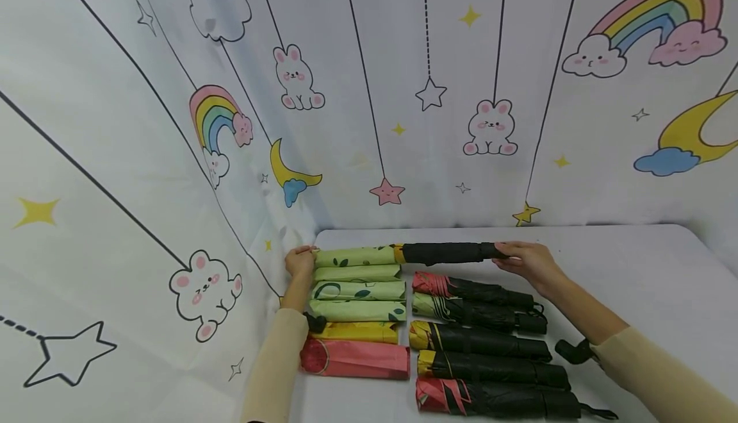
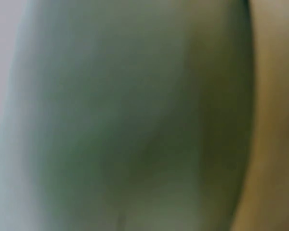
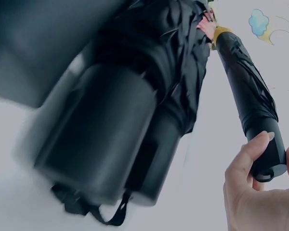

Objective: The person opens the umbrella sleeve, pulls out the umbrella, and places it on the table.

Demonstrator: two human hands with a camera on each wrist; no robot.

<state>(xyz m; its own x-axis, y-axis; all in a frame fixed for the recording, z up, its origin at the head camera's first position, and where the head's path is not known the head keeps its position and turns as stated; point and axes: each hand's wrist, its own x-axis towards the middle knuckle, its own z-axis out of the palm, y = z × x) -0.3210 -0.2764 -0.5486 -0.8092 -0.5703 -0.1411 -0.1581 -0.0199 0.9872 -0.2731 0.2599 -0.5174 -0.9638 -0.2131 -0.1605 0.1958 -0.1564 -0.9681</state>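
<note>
Along the table's far edge, my right hand [image 1: 530, 263] pinches the black handle end of a folded umbrella [image 1: 446, 253]. The umbrella's yellow end meets the mouth of a light green leaf-print umbrella sleeve [image 1: 357, 256]; how far inside it reaches is hidden. My left hand [image 1: 300, 261] pinches that sleeve's far left end. The right wrist view shows thumb and fingers around the handle [image 3: 269, 156] of this umbrella. A blurred green surface [image 2: 111, 115] fills most of the left wrist view, and the left hand's fingers cannot be made out there.
Below lie more green sleeves [image 1: 357, 311], a yellow sleeve [image 1: 360, 332] and a red sleeve [image 1: 363, 359] in a left column. Several folded black umbrellas [image 1: 490, 343] with coloured ends form a right column. A printed white curtain [image 1: 403, 90] stands behind the white table [image 1: 634, 269].
</note>
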